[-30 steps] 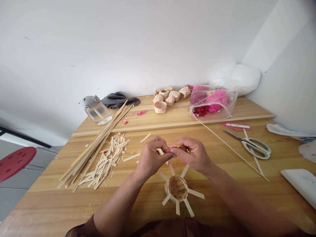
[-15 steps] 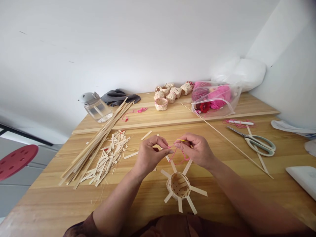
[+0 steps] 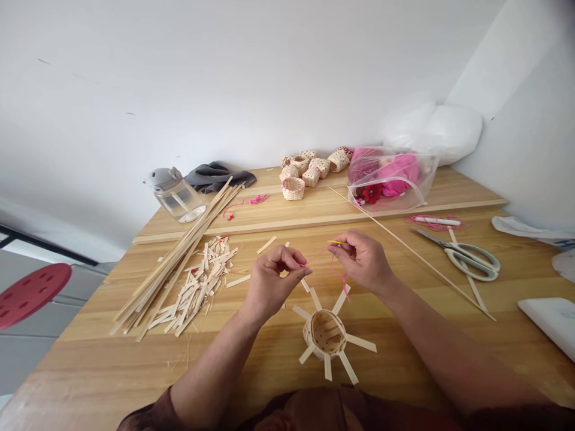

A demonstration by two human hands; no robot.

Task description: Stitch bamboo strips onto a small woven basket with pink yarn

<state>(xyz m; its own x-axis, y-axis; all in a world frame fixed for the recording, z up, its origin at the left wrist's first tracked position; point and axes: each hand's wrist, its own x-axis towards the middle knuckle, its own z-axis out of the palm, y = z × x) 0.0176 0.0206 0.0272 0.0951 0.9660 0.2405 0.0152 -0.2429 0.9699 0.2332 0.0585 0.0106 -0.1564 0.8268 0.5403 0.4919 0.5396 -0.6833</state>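
Note:
My left hand pinches one end of a thin pink thread above the wooden table. My right hand pinches a small yellow needle with the thread running to it; a loose pink end hangs down by that hand. The thread is stretched between the two hands. Just below them stands a small half-woven bamboo basket with flat strips sticking out around it like rays.
Long bamboo strips and cut scraps lie left. A jar, grey cloth, small finished baskets and a pink-filled plastic bag sit at the back. Scissors and a thin stick lie right.
My hands have drawn apart, the right one moving up and to the right, so the pink thread now stretches between them. The basket has stayed put.

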